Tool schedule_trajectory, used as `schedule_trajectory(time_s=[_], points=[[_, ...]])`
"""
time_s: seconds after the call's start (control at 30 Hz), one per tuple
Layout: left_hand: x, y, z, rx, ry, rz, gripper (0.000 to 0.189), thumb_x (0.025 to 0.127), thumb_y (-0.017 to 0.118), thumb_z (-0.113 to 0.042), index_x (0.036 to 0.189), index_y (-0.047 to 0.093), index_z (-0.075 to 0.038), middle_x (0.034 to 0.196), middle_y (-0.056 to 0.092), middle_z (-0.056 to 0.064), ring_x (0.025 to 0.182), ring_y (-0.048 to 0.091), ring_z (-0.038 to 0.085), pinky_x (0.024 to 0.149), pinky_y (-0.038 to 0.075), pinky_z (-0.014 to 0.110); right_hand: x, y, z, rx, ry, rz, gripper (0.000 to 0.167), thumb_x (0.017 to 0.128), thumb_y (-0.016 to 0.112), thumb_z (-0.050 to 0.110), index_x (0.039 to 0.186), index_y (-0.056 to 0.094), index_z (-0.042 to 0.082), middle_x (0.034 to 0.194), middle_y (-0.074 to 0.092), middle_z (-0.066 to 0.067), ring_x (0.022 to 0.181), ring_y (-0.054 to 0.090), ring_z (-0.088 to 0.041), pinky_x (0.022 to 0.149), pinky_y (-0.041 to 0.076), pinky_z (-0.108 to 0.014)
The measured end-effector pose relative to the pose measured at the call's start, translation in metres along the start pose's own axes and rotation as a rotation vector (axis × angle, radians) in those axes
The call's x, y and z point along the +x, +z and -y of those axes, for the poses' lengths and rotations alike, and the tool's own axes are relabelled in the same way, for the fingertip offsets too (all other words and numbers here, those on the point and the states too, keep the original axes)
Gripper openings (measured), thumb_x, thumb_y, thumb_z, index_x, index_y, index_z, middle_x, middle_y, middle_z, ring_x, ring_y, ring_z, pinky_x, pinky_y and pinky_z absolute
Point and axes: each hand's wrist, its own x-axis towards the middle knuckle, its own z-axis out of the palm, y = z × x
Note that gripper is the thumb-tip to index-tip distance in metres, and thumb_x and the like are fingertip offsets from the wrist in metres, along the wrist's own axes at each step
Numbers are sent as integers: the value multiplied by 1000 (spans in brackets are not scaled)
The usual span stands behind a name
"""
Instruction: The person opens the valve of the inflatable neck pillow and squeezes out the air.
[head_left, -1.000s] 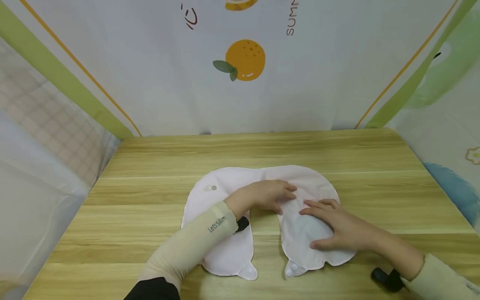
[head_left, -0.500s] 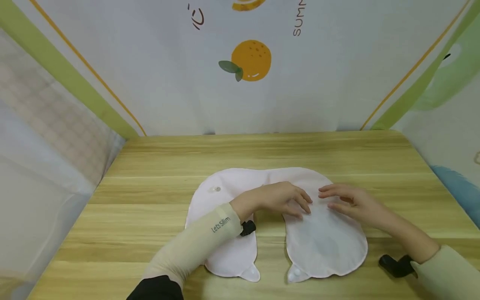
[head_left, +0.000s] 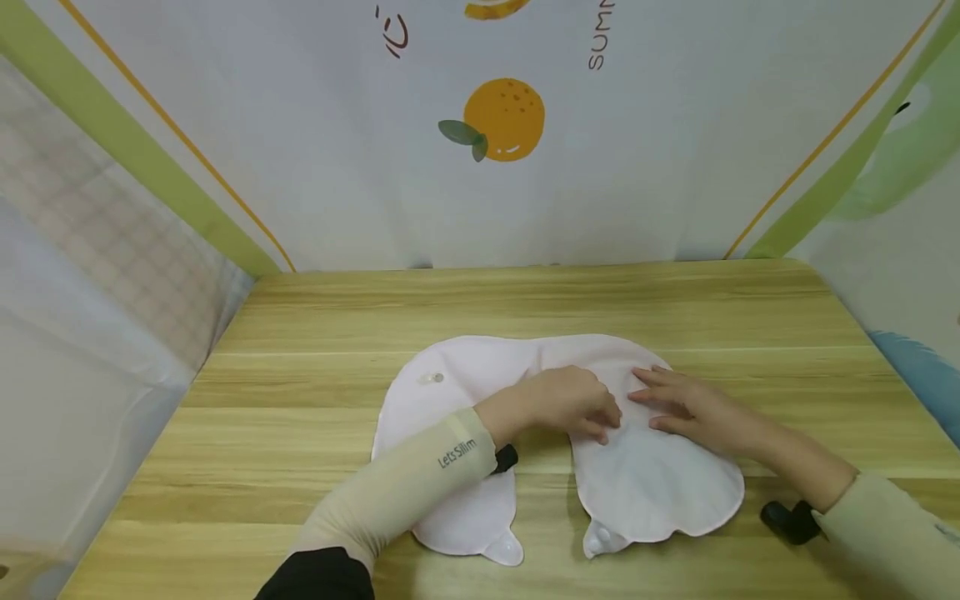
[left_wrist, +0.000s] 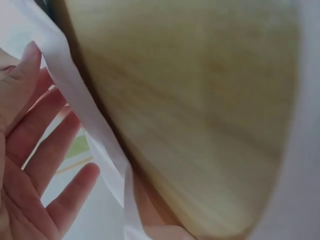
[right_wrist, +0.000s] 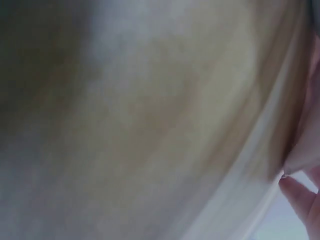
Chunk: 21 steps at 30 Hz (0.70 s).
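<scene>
1. White U-shaped pillow [head_left: 652,483]: on bench [head_left: 255,400], beneath both hands.
2. Left hand [head_left: 566,400]: fingers bent at pillow's right half; cannot tell whether grip is released or pinching it.
3. Right hand [head_left: 699,410]: grip released, fingers extended over same half.

Both hands [head_left: 572,402] [head_left: 699,410] palm-down, close together

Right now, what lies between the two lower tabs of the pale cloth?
In the head view, only bare wooden tabletop lies between the left tab and the right tab.
</scene>
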Motion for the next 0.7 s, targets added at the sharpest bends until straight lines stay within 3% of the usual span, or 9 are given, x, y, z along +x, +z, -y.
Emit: schedule_trajectory(time_s=[0.17,0.27,0.4,0.7], points=[[-1,0,0,21,-19,22,33,90,72,-33,121,73,-20,124,70,-11,111,66,7,96,49,20,-1,-3,0,-41,-5,34,41,95,66,21,135,63,11,153,43,-22,139,34,-55,113,13,-11],[-3,0,-1,55,-32,52,35,91,72,-32,124,72,-21,133,65,-12,118,63,8,99,48,20,-1,-4,-1,-74,16,62,47,95,66,24,140,59,12,155,40,-21,141,30,-56,119,28,-39],[-6,0,-1,91,-46,77,34,91,72,-29,124,72,-22,136,63,-12,116,64,9,98,49,20,-2,-6,-4,-105,35,80,54,94,68,25,144,54,10,156,37,-23,142,26,-58,104,33,-70],[-17,3,0,118,-102,83,35,91,72,-32,125,71,-27,133,64,-16,112,65,10,94,51,22,-9,-10,-12,-130,77,91,56,94,67,28,146,52,13,157,35,-25,138,20,-66,101,32,-77]])
